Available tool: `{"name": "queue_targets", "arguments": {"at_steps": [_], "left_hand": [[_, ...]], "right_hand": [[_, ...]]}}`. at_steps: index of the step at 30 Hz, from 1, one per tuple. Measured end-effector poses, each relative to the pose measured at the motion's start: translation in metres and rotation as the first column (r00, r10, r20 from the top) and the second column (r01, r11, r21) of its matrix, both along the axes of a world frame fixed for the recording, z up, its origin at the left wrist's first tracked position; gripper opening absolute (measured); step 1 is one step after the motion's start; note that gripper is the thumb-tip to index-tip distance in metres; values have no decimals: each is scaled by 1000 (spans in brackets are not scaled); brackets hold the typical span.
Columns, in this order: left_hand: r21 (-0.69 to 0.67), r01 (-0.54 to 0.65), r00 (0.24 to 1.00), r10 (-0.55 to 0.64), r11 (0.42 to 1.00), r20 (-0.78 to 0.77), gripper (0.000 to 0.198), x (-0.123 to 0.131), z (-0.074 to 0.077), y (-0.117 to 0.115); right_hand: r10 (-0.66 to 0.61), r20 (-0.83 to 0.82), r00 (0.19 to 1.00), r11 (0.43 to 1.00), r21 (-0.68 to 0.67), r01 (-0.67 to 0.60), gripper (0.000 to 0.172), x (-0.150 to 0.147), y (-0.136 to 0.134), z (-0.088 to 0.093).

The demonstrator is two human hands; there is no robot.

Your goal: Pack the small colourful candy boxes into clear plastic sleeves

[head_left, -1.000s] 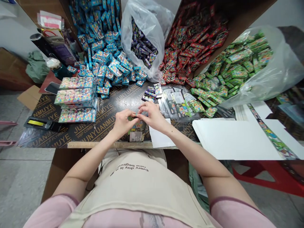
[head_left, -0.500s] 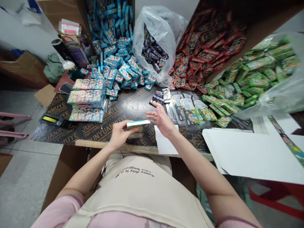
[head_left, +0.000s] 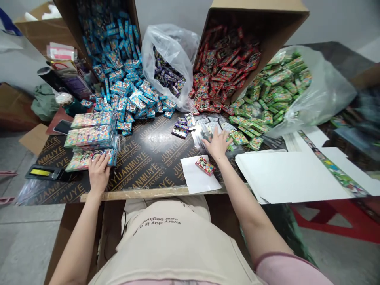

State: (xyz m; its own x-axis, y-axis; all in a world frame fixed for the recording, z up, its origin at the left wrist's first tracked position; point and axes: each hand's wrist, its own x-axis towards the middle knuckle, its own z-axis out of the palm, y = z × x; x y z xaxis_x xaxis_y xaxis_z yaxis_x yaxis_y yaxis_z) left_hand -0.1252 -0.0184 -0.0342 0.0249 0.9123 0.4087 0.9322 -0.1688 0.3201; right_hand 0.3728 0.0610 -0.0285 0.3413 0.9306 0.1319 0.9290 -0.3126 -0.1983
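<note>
My left hand (head_left: 99,171) rests its fingers on the front pack of a stack of clear-wrapped multicoloured packs (head_left: 92,132) at the table's left. Those fingers lie over the pack's near edge, and the thumb is hard to see. My right hand (head_left: 218,144) is spread open, fingertips touching the flat clear plastic sleeves (head_left: 202,128) right of the middle. Below that hand, a small red packet (head_left: 205,165) lies on a white sheet (head_left: 192,178). Several small purple packets (head_left: 181,127) sit just left of the sleeves.
Blue packets (head_left: 139,97) spill from a carton at the back left. Behind the table's middle, a clear bag (head_left: 166,35) holds purple packets. Red packets (head_left: 219,75) fill another carton (head_left: 258,4); green packets (head_left: 276,91) spill from a bag. White card sheets (head_left: 291,174) lie right, a black tool (head_left: 44,173) left.
My left hand has moved left with the pack from the middle to the stack. My right hand has reached forward onto the sleeves. A red packet now shows on the white sheet. The view has shifted.
</note>
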Motion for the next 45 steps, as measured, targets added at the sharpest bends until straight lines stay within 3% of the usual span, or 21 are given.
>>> {"name": "queue_targets", "arguments": {"at_steps": [2, 6, 11, 13, 15, 17, 18, 20, 21, 22, 24, 25, 26, 27, 30, 31, 33, 36, 39, 42, 45], "left_hand": [[-20, 14, 999, -14, 1000, 41, 42, -3, -8, 2], [-56, -9, 993, 16, 998, 117, 40, -10, -13, 9], [-67, -59, 981, 70, 996, 180, 36, -22, 3, 14], [-59, -110, 973, 119, 992, 198, 37, -13, 17, 11], [-10, -149, 954, 146, 989, 261, 39, 13, 31, 8], [54, -103, 906, 71, 993, 418, 42, 55, 43, 7], [58, -27, 862, -6, 998, 508, 41, 79, 47, 8], [-57, 176, 798, -109, 983, 592, 34, 127, 52, 12], [-162, 297, 796, -151, 941, 586, 39, 146, 54, 13], [-272, 395, 807, -191, 877, 558, 45, 162, 55, 15], [-426, 504, 823, -269, 751, 500, 49, 178, 58, 16], [-449, 541, 799, -267, 711, 538, 51, 180, 60, 17], [-443, 579, 743, -218, 685, 633, 53, 179, 62, 17], [-419, 621, 642, -122, 663, 757, 55, 177, 64, 17], [-309, 758, 176, 276, 574, 945, 59, 172, 70, 14], [-274, 792, 64, 373, 546, 926, 58, 172, 72, 13], [-219, 843, -67, 499, 491, 864, 55, 176, 73, 9], [-207, 865, -114, 580, 457, 807, 53, 184, 73, 3], [-269, 848, -59, 586, 457, 808, 48, 190, 73, -1], [-299, 844, 4, 553, 445, 833, 49, 194, 75, -1], [-266, 837, 3, 482, 478, 876, 56, 193, 77, 2]], "right_hand": [[-60, 30, 998, 995, -78, 62, 73, 14, 0, -2], [43, 75, 996, 990, -135, -32, 55, 13, -7, -8], [120, 100, 988, 971, -219, -96, 40, 16, -7, 14], [33, 99, 994, 991, -135, -20, 41, 19, -7, 37], [-48, 58, 997, 997, 66, 44, 43, 12, -12, 62], [47, -20, 999, 966, 256, -40, 45, -12, -23, 81], [173, -63, 983, 936, 322, -145, 43, -29, -30, 87], [502, -154, 851, 820, 397, -412, 35, -68, -46, 91], [665, -196, 721, 721, 423, -549, 30, -86, -53, 89], [827, -221, 518, 561, 404, -723, 26, -101, -60, 85], [951, -208, 230, 297, 392, -871, 23, -120, -69, 76], [969, -193, 153, 219, 385, -897, 25, -124, -72, 72], [976, -173, 128, 187, 381, -905, 29, -124, -74, 69], [979, -159, 127, 179, 376, -909, 33, -122, -76, 66], [979, -169, 114, 170, 369, -914, 46, -113, -76, 64], [973, -194, 126, 194, 391, -900, 48, -112, -74, 65], [934, -277, 225, 336, 467, -818, 44, -114, -70, 69], [797, -447, 407, 602, 533, -595, 35, -123, -59, 74], [690, -588, 423, 719, 486, -497, 44, -129, -48, 77], [682, -613, 399, 708, 417, -570, 33, -128, -41, 80], [757, -556, 344, 601, 383, -702, 30, -122, -36, 82]]}}
